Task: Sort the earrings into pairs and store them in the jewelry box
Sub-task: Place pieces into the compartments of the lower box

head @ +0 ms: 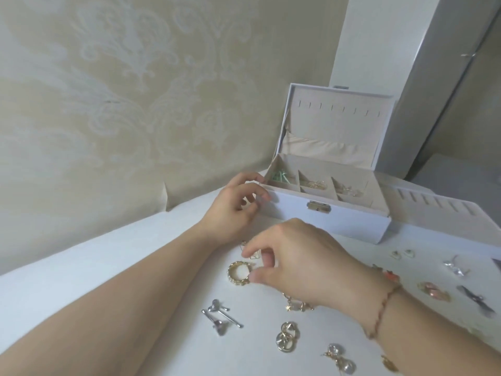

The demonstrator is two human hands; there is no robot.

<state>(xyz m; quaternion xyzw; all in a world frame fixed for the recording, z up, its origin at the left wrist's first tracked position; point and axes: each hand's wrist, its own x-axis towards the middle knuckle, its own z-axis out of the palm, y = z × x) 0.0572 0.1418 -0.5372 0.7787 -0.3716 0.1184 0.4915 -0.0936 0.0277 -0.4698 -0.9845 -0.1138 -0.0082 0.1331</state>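
Note:
A white jewelry box (325, 222) stands open at the back of the white table, lid (339, 123) upright. Its compartments hold green earrings (279, 176) and gold ones (315, 184). My left hand (233, 210) grips the box's front-left corner, thumb on the top edge. In front of the box, my right hand (301, 261) pinches a thin gold wire earring (255, 255) with its fingertips; its match (244, 244) lies just left. The thumb touches a chunky gold hoop (238, 274).
Loose earrings lie on the table: a silver pair (219, 317), gold linked hoops (287, 336), pearl drops (339, 359), a gold chain pair (296, 305), small white studs (402, 253), rose-gold ones (433, 291), a dark bow (474, 298). A slotted tray (433, 204) sits right of the box.

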